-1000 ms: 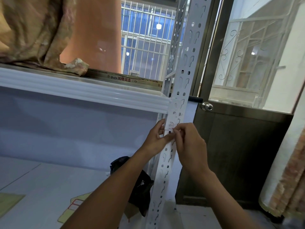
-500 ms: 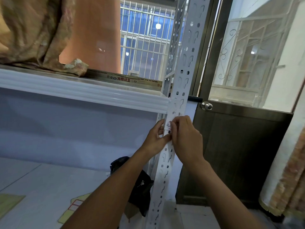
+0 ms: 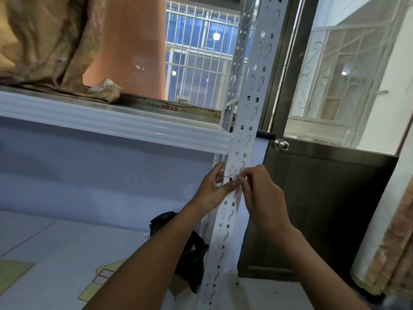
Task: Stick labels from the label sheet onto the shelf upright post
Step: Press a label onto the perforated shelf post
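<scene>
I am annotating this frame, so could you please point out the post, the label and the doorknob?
post (image 3: 226, 217), head view, front face, lower stretch.
label (image 3: 232, 173), head view, its visible middle against the post.
doorknob (image 3: 281, 144), head view, its round front.

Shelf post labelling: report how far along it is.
Done: nothing finished shows elsewhere on the shelf post. In hand: the left hand and right hand pinch a small label against the post, just below the shelf beam. Left: pressing it flat, then any further labels.

2 hands (image 3: 212, 186) (image 3: 261, 198), 2 posts (image 3: 257, 86) (image 3: 240, 52), 1 doorknob (image 3: 281, 144)
</scene>
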